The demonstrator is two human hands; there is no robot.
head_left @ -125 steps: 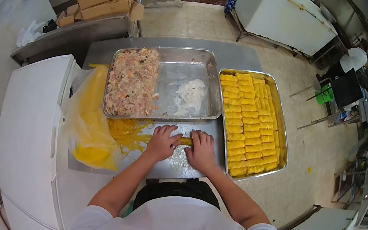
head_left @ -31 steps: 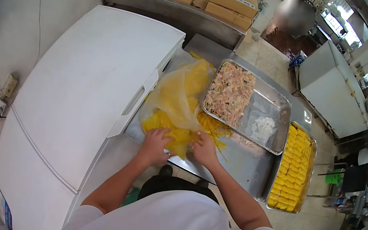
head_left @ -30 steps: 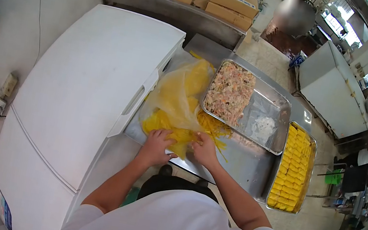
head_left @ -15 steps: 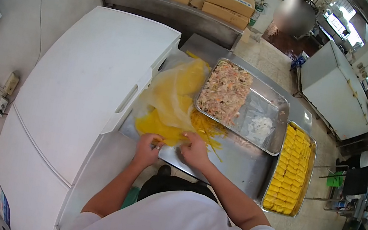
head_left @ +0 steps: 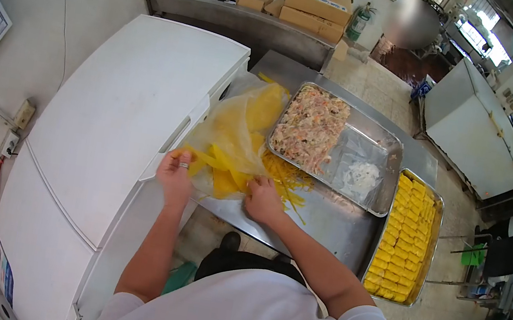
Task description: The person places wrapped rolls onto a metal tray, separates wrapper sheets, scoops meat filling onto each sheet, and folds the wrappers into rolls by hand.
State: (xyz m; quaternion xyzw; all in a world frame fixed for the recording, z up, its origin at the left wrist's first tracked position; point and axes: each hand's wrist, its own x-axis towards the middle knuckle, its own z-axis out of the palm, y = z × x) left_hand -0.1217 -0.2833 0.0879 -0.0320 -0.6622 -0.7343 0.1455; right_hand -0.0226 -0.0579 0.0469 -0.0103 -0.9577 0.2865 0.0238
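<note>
My left hand, a ring on one finger, pinches the edge of a thin yellow wrapper sheet beside the white freezer. At the stack's near right, my right hand has its fingers closed at the edge of the yellow sheets. A cloudy plastic sheet lies over much of the stack. Thin yellow strips are heaped just beyond my right hand. Behind them, a metal tray holds chopped filling and a small white pasty patch.
A second tray on the right carries rows of yellow rolls. The white freezer borders the steel table on the left. Cardboard boxes stand at the back. A person is in the far background.
My left hand has moved left and slightly up, drawing a yellow sheet's edge toward the freezer. My right hand has shifted slightly and stays at the stack's near edge.
</note>
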